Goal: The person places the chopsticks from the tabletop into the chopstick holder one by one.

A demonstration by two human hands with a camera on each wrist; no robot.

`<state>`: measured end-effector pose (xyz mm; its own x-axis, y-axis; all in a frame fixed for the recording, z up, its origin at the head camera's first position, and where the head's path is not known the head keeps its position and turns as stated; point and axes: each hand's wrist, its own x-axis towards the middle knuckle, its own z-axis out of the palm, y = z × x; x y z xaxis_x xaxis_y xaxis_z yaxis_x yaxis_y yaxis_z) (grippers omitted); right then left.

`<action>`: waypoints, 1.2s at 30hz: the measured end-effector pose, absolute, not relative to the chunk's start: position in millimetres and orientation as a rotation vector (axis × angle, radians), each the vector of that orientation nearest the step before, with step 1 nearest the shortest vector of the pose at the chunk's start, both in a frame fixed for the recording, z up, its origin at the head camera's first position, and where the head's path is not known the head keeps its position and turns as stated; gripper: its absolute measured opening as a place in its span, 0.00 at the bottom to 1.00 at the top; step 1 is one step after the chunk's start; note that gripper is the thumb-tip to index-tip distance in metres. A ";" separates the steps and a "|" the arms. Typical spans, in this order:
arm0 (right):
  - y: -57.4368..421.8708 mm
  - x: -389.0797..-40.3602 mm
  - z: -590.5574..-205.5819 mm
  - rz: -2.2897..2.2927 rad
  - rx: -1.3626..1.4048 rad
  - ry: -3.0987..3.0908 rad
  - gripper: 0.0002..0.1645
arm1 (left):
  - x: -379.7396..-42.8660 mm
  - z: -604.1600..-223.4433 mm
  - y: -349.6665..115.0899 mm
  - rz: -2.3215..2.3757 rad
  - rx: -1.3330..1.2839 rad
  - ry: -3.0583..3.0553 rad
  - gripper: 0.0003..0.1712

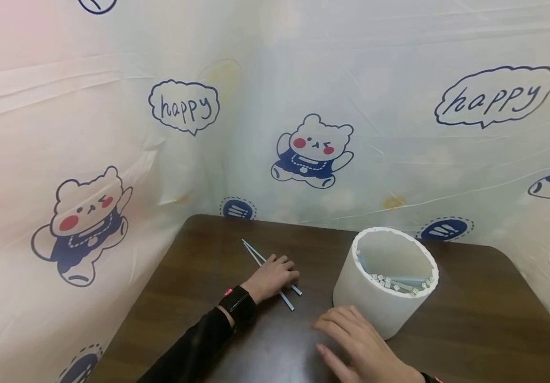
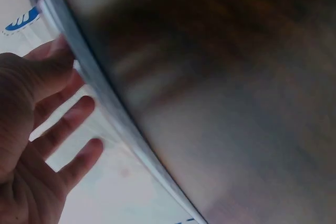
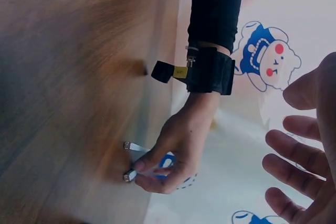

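Note:
Two slim, pale metallic chopsticks lie on the table, crossing near their far ends. My left hand [image 1: 271, 277] is over them, and in the right wrist view its thumb and forefinger pinch one chopstick [image 3: 129, 175] near the square end. The other chopstick [image 3: 131, 146] lies beside it. The left wrist view shows a long chopstick [image 2: 121, 114] close up, with the thumb against it and the other fingers spread. My right hand [image 1: 358, 346] hovers with relaxed fingers in front of a white cylindrical holder [image 1: 366, 303], holding nothing. Several chopsticks [image 1: 399, 287] with square ends rest inside the holder.
The brown wooden table [image 1: 198, 255] has rounded far corners. A pale curtain [image 1: 256, 80] printed with bears and speech bubbles hangs close around its left, back and right sides.

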<state>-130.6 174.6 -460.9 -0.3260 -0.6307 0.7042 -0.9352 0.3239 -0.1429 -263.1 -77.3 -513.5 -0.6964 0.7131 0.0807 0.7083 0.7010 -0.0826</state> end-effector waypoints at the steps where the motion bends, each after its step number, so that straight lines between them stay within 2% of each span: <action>1: 175.0 -130.8 -460.5 0.749 1.372 -2.068 0.17 | -263.5 -513.7 -76.4 0.091 -1.182 -2.791 0.10; 13: 176.4 -134.1 -459.4 0.790 1.362 -2.075 0.22 | -259.4 -515.8 -62.9 0.514 -1.263 -2.580 0.14; 18: 178.3 -134.0 -457.3 0.794 1.337 -2.094 0.19 | -260.7 -510.6 -62.4 0.470 -1.258 -2.509 0.16; 25: 180.7 -137.6 -446.0 0.805 1.294 -2.055 0.14 | -262.3 -477.0 -66.3 0.294 -1.192 -2.527 0.28; 36: 182.8 -138.7 -427.8 0.836 1.251 -1.997 0.16 | -236.2 -406.1 -69.9 -0.148 -1.070 -2.316 0.27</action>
<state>-138.7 182.8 -427.8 -0.3504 -0.5203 0.7788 -0.9199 0.3477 -0.1816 -236.2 -69.9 -406.1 -0.5122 0.6634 0.5455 0.7273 0.6728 -0.1354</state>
